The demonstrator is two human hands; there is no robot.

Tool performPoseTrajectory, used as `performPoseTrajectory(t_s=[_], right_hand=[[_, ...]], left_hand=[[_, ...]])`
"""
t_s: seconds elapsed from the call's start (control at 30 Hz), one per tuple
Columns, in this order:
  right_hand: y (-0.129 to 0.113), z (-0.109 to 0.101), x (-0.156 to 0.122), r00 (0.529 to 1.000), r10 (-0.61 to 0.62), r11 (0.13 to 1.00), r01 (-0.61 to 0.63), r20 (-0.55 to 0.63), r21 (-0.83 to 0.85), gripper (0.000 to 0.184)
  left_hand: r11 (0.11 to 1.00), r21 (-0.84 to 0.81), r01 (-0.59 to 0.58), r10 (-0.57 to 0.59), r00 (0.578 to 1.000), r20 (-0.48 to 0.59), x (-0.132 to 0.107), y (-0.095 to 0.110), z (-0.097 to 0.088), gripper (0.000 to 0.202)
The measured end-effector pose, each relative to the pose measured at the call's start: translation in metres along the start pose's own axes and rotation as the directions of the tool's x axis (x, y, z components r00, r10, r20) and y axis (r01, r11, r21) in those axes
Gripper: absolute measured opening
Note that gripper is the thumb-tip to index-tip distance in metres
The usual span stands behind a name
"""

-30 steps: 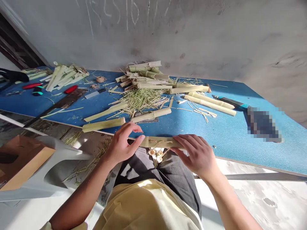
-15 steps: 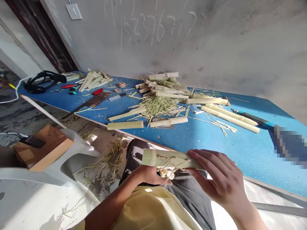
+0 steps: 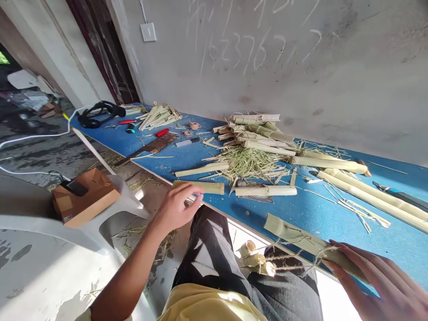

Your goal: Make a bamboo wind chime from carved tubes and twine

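Note:
My right hand (image 3: pixel 381 281) grips the right end of a split bamboo piece (image 3: pixel 297 236) at the table's front edge. Twine (image 3: pixel 294 256) is threaded through that piece and runs to several short bamboo tubes (image 3: pixel 256 258), which hang over my lap. My left hand (image 3: pixel 180 207) is at the table edge, its fingers loosely curled and the thumb apart, with nothing seen in it. Just beyond those fingers lies a short split bamboo piece (image 3: pixel 214 188), partly covered by the hand. Another split bamboo piece (image 3: pixel 267 191) rests to its right.
Bamboo pieces (image 3: pixel 261 133) and shavings (image 3: pixel 247 160) are heaped mid-table. A cleaver-like blade (image 3: pixel 160 143), a knife (image 3: pixel 187 141), a twine ball (image 3: pixel 194 125) and a black strap (image 3: pixel 100 113) lie leftward. Long bamboo strips (image 3: pixel 377 196) lie right. A cardboard box (image 3: pixel 87 196) sits on a white chair (image 3: pixel 123 196).
My left hand has let go of the hanging bamboo tubes and moved left to the table edge. The right hand has carried the strung bamboo piece rightward. My view has turned left.

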State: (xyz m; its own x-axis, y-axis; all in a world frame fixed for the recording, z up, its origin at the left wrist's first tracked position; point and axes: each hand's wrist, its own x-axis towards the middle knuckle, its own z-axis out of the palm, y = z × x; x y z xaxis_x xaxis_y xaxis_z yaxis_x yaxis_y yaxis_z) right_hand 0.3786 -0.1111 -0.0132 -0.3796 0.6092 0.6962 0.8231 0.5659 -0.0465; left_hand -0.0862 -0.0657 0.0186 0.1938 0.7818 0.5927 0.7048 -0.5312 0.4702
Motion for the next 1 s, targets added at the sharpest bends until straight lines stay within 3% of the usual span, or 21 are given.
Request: performPoseTrajectory(t_s=[0.07, 0.13, 0.27, 0.6, 1.0], right_hand=[[-0.005, 0.008, 0.007, 0.997, -0.073, 0.995, 0.074, 0.018, -0.063, 0.035], [-0.013, 0.012, 0.016, 0.992, -0.124, 0.988, 0.125, 0.019, -0.089, 0.033], [-0.022, 0.012, 0.026, 0.99, -0.13, 0.988, 0.133, 0.049, -0.079, 0.029], [-0.033, 0.007, 0.029, 0.993, 0.0, 0.996, 0.011, 0.117, -0.09, 0.028], [-0.037, 0.006, 0.017, 0.987, 0.103, 0.995, -0.103, 0.123, -0.011, 0.03]], left_hand=[[0.98, 0.197, 0.02, -0.023, 1.0, 0.01, 0.018, -0.016, -0.008, 0.018], [0.947, 0.322, -0.002, -0.034, 0.994, 0.107, 0.03, -0.027, -0.005, 0.03], [0.944, 0.317, -0.088, 0.009, 0.97, 0.242, 0.034, -0.035, 0.013, 0.028], [0.954, 0.252, -0.16, 0.128, 0.982, 0.139, 0.035, -0.043, 0.024, 0.028], [0.942, 0.287, -0.173, 0.157, 0.985, 0.077, 0.037, -0.052, 0.034, 0.028]])
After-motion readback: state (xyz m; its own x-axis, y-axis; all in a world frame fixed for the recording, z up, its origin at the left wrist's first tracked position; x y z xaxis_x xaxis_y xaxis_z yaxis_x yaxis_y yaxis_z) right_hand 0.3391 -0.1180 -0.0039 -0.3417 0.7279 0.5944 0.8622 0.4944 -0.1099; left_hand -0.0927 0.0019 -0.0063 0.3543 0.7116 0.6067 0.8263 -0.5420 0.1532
